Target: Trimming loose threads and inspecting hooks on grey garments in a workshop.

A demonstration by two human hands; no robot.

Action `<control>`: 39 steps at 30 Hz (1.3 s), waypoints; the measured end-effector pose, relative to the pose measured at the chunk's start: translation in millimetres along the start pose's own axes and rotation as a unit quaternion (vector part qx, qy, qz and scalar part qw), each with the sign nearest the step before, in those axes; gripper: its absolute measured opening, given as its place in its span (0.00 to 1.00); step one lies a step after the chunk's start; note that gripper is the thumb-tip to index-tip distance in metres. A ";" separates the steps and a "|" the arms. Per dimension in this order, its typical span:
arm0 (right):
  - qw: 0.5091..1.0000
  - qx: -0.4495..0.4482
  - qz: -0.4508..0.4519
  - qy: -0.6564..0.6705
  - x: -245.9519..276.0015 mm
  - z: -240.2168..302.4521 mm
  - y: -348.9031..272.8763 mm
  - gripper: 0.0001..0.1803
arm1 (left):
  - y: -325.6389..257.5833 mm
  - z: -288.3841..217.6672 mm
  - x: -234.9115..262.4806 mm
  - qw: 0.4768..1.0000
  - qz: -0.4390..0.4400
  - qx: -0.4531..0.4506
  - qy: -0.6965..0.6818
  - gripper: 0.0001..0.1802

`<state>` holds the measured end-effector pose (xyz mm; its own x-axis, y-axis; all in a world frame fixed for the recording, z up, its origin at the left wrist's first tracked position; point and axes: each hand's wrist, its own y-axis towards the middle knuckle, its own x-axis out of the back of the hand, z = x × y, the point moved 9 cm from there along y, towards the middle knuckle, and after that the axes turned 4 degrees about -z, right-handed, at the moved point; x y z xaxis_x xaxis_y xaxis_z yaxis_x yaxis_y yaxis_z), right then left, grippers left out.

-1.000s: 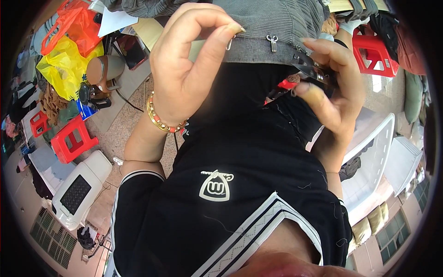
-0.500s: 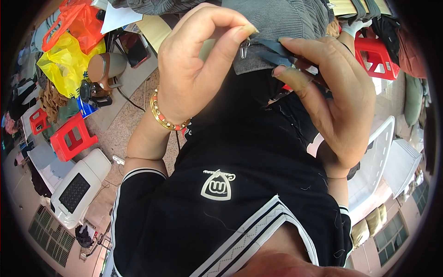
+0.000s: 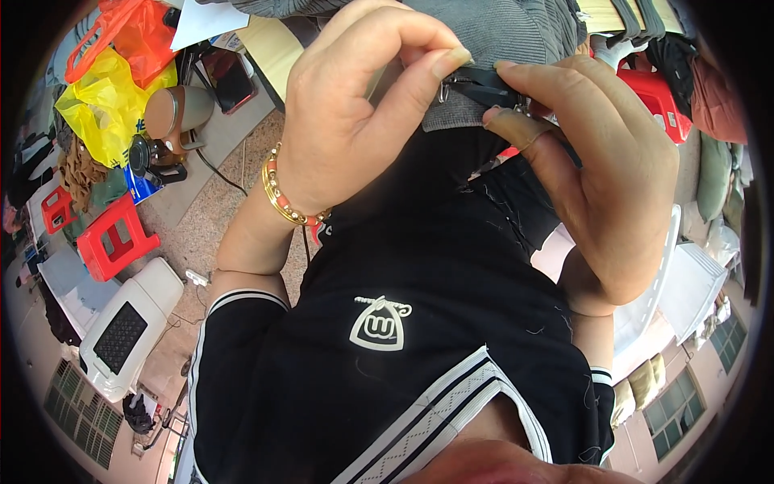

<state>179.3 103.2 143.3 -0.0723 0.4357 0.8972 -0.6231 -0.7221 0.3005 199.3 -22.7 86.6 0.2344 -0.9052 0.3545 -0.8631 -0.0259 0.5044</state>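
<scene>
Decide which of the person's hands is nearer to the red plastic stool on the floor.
Left. The left hand is raised above and right of the red plastic stool; the right hand lies farther right, beyond the left.

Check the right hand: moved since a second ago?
Yes. The right hand has shifted left and up over the black shirt, its fingers closing on the grey garment's hem right beside the left hand.

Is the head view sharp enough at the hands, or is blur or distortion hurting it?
Head view: even daylight, no glare; left hand and right hand sharp on the grey fabric; fisheye bends the rim, dark vignette at the corners.
</scene>
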 end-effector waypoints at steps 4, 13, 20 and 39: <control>1.000 -0.012 0.001 -0.005 -0.5 9.1 8.0 0.15 | -0.2 3.6 -0.7 1.000 0.005 0.010 -0.009 0.04; 0.998 0.030 -0.008 -0.049 -0.9 12.6 5.4 0.13 | -2.7 4.4 -1.2 1.000 0.004 0.012 -0.006 0.04; 0.998 0.045 -0.026 -0.042 0.7 7.4 -3.5 0.12 | -0.4 2.3 -4.5 1.000 0.009 -0.014 0.001 0.04; 0.966 -0.101 -0.087 0.221 4.8 -66.3 -48.3 0.20 | -6.9 0.8 -6.0 0.972 0.006 0.110 -0.210 0.05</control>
<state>157.4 175.8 111.7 -0.2502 0.7599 0.5999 -0.7919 -0.5171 0.3247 203.5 -17.5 80.3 0.0609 -0.9980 -0.0156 -0.9502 -0.0627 0.3052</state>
